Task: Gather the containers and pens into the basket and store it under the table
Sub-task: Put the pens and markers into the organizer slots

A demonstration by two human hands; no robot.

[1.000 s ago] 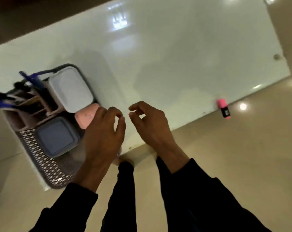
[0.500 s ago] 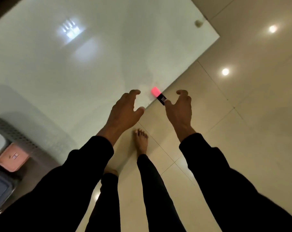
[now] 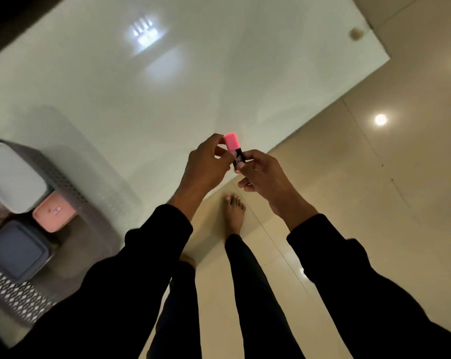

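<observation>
- White glossy table (image 3: 167, 104) over tiled floor.
- Basket (image 3: 95, 218) sits at the table's left, containers inside.
- Right of the basket, left hand (image 3: 206, 169) and right hand (image 3: 263, 177) both pinch the highlighter (image 3: 234, 149): likely light, rigid, slick; grip the barrel.

I count one highlighter (image 3: 234, 149), pinched between my two hands, left (image 3: 206, 167) and right (image 3: 261, 174). One basket (image 3: 89, 216) sits on one table (image 3: 193, 86), holding three containers: white (image 3: 12, 177), pink (image 3: 54, 211), grey (image 3: 14, 251).
</observation>
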